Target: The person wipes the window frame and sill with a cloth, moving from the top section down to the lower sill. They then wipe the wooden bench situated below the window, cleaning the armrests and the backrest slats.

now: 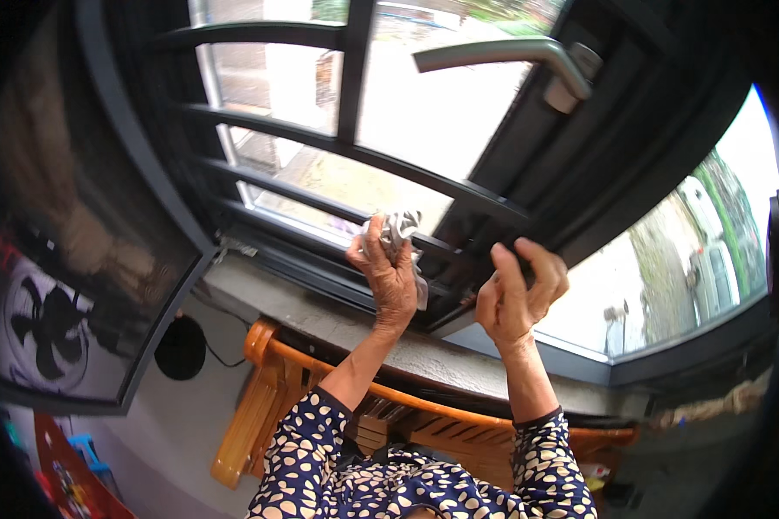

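My left hand (386, 276) grips a crumpled light grey cloth (399, 230) against a lower dark metal bar (298, 196) of the window grille. To its right, my right hand (522, 292) is raised with fingers apart and curled, holding nothing, near the edge of an open window sash (558, 214). Above it a grey metal window handle (506, 52) juts out from the dark frame. The dark window track (298, 269) runs below the bars, over a rough concrete sill (259, 289). Part of the cloth hangs down beside my left palm.
A wooden bench (441, 409) stands directly below the sill. At left, another open sash (169, 292) shows a reflection of a fan. A round black object (180, 348) and a cable lie low at left. Through the right pane, parked vehicles (714, 279) show outside.
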